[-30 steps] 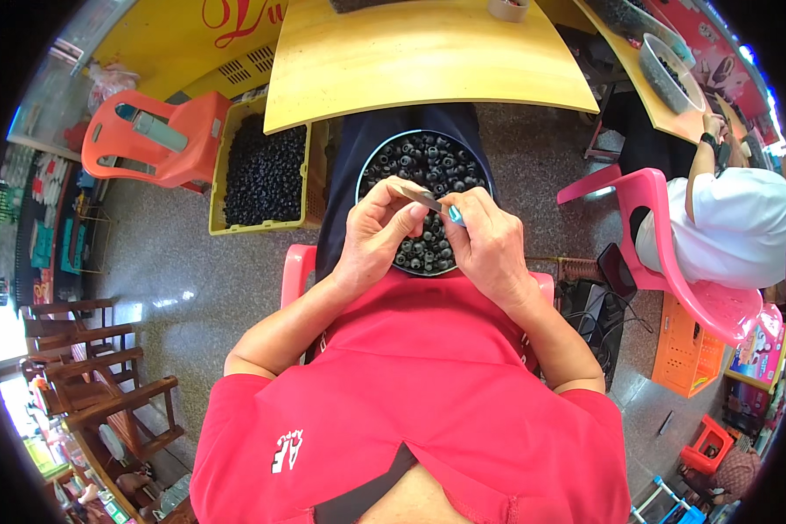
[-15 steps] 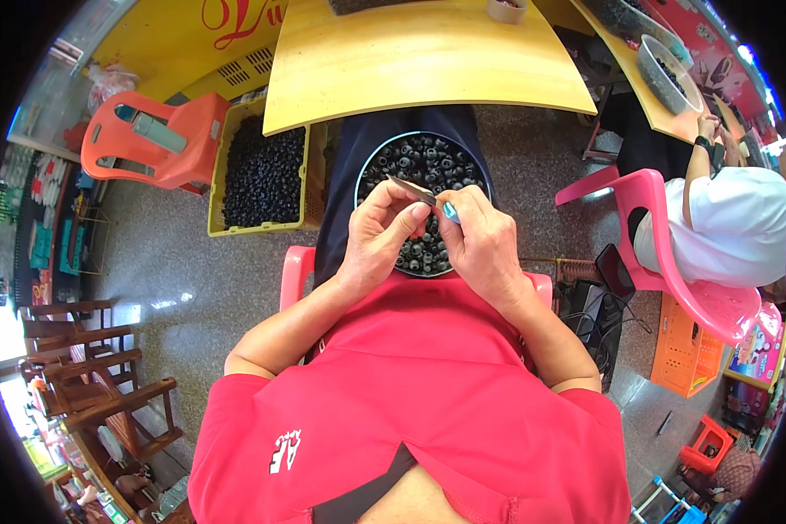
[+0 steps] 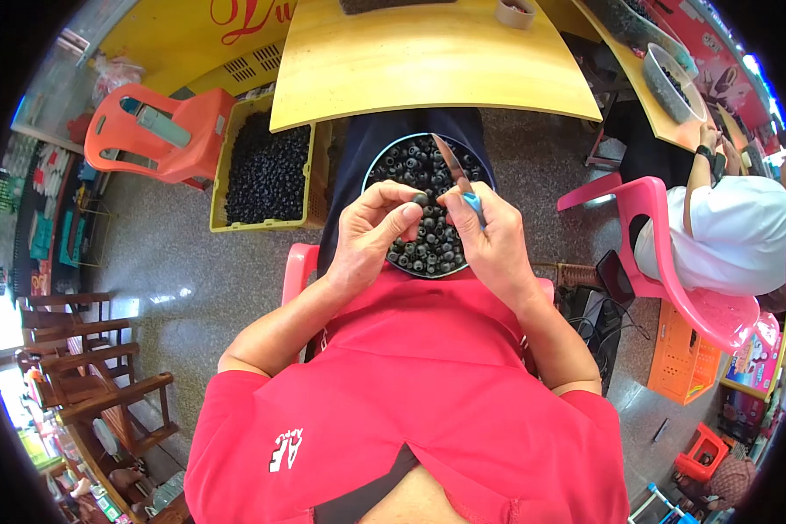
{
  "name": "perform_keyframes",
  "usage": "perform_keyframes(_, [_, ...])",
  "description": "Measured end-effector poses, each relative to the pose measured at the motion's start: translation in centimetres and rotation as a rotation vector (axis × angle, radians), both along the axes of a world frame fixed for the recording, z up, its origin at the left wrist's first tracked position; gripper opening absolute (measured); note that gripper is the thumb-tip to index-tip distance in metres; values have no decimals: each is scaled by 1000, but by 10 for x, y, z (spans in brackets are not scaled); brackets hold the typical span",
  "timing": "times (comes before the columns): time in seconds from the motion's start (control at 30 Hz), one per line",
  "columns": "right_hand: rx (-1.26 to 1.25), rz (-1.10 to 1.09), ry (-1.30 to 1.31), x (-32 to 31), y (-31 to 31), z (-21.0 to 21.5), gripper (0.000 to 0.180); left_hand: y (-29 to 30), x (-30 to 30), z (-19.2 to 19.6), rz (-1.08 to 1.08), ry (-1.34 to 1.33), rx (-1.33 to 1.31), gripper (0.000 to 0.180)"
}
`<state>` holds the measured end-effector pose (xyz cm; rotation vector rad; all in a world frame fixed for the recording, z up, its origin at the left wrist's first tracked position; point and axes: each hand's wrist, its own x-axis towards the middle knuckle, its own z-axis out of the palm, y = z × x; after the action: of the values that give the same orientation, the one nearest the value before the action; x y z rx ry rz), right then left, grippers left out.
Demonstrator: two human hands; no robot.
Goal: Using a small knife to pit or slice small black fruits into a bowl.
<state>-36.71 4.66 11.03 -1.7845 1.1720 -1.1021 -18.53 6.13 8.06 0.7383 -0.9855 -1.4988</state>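
Observation:
On my lap rests a round bowl [image 3: 366, 180] with a pale rim, full of small dark round fruits [image 3: 421, 166], some with a lighter ring at one end. My left hand [image 3: 368, 229] pinches one dark round fruit [image 3: 421, 199] between thumb and fingers, above the bowl. To its right, my right hand [image 3: 491, 234] is closed round the blue handle of a small knife [image 3: 451, 161]. The blade points up and away, apart from the fruit.
Ahead stands a yellow table [image 3: 428, 74]. At left, a yellow crate [image 3: 218, 196] of dark fruits sits beside an orange chair [image 3: 179, 140] holding a bottle. To the right, a person [image 3: 734, 231] in white sits on a pink chair [image 3: 646, 210]. Wooden chairs [image 3: 105, 358] stand lower left.
The knife blade has swung away from my left hand and now points up and away. My hands have moved slightly apart, and the fruit in my left fingers shows.

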Motion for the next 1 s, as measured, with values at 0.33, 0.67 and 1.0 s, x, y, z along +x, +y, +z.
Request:
perform_keyframes(0.33, [478, 158, -423, 6, 2, 3, 22, -2, -3, -5, 4, -50, -128, 16])
perform_keyframes(0.67, [-22, 67, -102, 4, 1, -15, 10, 0, -4, -3, -3, -24, -78, 14])
perform_keyframes(1.0, [-385, 7, 318, -1, 7, -4, 9, 2, -7, 2, 2, -53, -54, 11])
